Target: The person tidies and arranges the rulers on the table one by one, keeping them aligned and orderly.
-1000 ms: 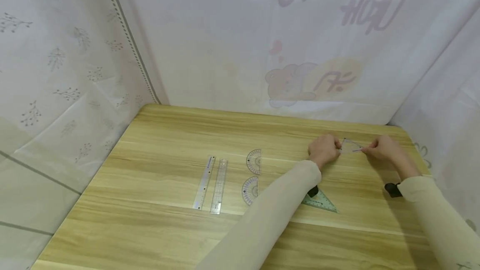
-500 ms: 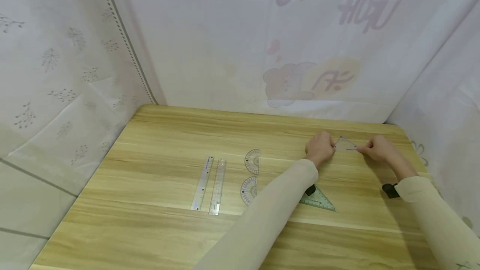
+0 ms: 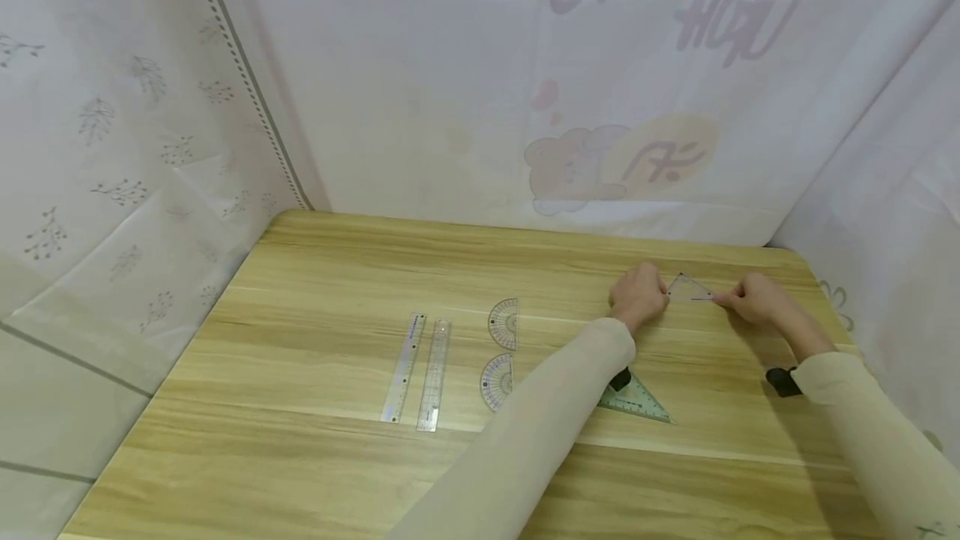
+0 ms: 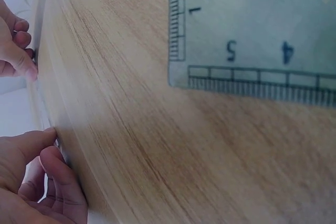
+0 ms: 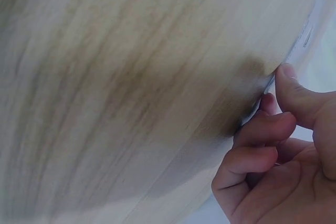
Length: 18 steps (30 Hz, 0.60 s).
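Near the table's far right corner, a clear triangular set square (image 3: 688, 287) lies between my two hands in the head view, its apex toward the far edge. My left hand (image 3: 637, 294) pinches its left corner, and the fingers hide that end. At the opposite corner, my right hand (image 3: 761, 298) pinches the tip between thumb and fingers. The right wrist view shows the right hand (image 5: 294, 156) close to the tabletop, thumb on the thin edge. A green set square (image 3: 641, 403) lies under my left forearm, which partly covers it. Its corner (image 4: 252, 35) fills the left wrist view's upper right.
To the left lie two clear straight rulers, one (image 3: 403, 369) beside the other (image 3: 433, 377). Two clear protractors, a far one (image 3: 504, 324) and a near one (image 3: 496, 382), sit between them and my left sleeve. Curtains (image 3: 420, 107) surround the wooden table (image 3: 300, 340).
Both hands have shifted the clear set square slightly left and turned it, so its near edge lies more level. Over the last half second the hands stay nearly still. The head view shifts slightly.
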Each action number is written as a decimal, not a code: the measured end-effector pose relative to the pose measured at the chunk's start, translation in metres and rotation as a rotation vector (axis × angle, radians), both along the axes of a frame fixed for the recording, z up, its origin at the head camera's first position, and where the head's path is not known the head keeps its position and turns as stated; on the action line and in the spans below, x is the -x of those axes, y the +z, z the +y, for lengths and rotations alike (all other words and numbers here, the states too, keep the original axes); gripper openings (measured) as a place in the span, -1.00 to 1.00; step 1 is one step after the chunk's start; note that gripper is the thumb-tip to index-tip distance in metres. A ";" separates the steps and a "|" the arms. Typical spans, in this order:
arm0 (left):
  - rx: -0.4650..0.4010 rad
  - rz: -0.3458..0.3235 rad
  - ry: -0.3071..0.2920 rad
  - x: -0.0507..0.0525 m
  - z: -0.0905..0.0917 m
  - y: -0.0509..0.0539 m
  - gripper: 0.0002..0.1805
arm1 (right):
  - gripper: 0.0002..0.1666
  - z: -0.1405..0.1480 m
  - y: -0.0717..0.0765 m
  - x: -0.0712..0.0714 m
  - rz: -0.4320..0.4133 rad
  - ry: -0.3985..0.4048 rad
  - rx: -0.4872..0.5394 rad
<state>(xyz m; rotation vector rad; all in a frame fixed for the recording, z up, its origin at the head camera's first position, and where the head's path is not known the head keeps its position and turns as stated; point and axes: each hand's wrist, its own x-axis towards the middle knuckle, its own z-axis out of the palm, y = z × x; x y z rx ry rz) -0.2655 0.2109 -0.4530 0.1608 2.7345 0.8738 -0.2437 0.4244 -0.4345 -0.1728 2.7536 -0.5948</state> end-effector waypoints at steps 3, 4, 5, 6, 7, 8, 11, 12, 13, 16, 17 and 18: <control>-0.001 -0.003 0.005 -0.001 -0.001 0.001 -0.79 | -0.35 -0.001 0.000 0.000 0.004 0.010 0.003; 0.001 -0.009 0.006 -0.001 -0.001 0.002 -0.74 | -0.35 -0.001 0.000 0.000 0.006 0.013 0.004; 0.003 -0.014 0.006 -0.001 -0.001 0.002 -0.67 | -0.35 -0.002 0.000 -0.001 0.009 0.017 0.002; 0.008 -0.024 0.006 -0.002 -0.001 0.003 -0.62 | -0.36 -0.002 0.000 -0.001 0.012 0.022 0.002; 0.013 -0.034 0.005 -0.002 -0.001 0.003 -0.57 | -0.36 -0.003 0.000 -0.001 0.015 0.028 0.000; 0.017 -0.043 0.002 -0.003 0.000 0.004 -0.54 | -0.37 -0.005 0.000 -0.002 0.020 0.034 -0.002; 0.036 -0.057 -0.007 -0.003 0.001 0.004 -0.50 | -0.47 -0.008 0.002 -0.003 0.054 0.036 0.011; 0.044 -0.055 -0.010 -0.004 0.001 0.005 -0.51 | -0.51 -0.008 0.003 -0.003 0.060 0.030 0.022; 0.048 -0.050 -0.012 -0.004 0.001 0.005 -0.52 | -0.55 -0.008 0.004 -0.004 0.065 0.027 0.035; 0.061 -0.037 -0.019 -0.003 0.000 0.005 -0.57 | -0.66 -0.003 0.010 -0.006 0.057 0.018 0.058; 0.065 -0.030 -0.023 -0.002 0.000 0.005 -0.58 | -0.67 -0.001 0.012 -0.007 0.043 0.014 0.063; 0.064 -0.028 -0.026 -0.002 -0.001 0.005 -0.60 | -0.68 0.001 0.014 -0.008 0.029 0.019 0.065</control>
